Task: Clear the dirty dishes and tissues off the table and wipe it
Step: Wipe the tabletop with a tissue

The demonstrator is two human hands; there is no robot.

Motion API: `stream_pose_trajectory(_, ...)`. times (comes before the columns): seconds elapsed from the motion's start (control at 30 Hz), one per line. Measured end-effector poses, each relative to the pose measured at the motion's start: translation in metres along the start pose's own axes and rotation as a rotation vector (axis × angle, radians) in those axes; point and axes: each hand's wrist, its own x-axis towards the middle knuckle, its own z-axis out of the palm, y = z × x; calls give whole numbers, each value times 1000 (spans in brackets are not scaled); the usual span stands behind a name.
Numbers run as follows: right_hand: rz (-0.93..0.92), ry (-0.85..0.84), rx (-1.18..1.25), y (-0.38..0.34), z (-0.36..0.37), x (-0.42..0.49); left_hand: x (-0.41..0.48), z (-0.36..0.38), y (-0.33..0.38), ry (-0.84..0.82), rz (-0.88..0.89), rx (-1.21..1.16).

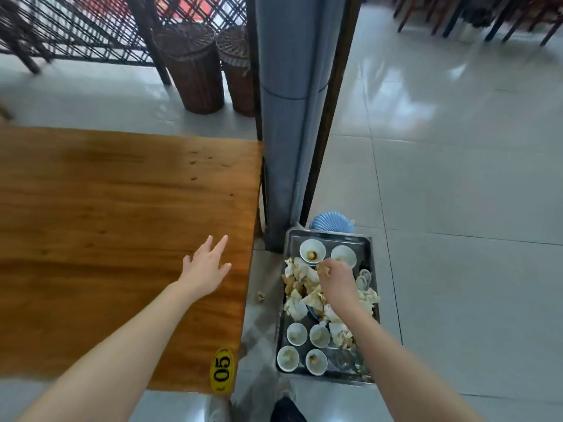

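Left hand (207, 266) spread above table (106, 208); right hand (336, 280), 4 o'clock, pinching tissue scrap (324, 271) over tray (350, 238). Clearing likely done; wiping next.

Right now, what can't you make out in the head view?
Head view only:
- Right hand: fingers curl into the tissues; own knuckles hide any grip.
- Metal tray: right side covered by the forearm.
- Table: left part cut by frame edge.
- Floor scrap: too small to identify.
- Blue object behind tray: partly hidden, blurred.
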Motion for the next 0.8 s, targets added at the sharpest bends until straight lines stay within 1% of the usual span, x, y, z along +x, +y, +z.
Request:
stream_pose_trajectory(0.17,-189,-67,-57,-48,23,-3,-22,-7,-50,32,-85,-73)
stream_pose_trajectory(0.3,-396,-48,-199,-103,55,-16,-48,-12,-108,94,-169,-117)
stream_pose_trajectory(0.4,-502,-49,-257,-148,88,-38,-71,-13,-163,148,-240,-162)
stream_pose_trajectory(0.53,-602,-102,-298,-209,143,-79,-107,-17,-253,172,-348,-225)
stream_pose_trajectory(0.67,-687,-116,-355,-272,205,-132,-150,-26,-351,196,-369,-258)
stream_pose_trajectory(0.8,-704,-113,-327,-339,256,-178,-188,-43,-438,227,-405,-288)
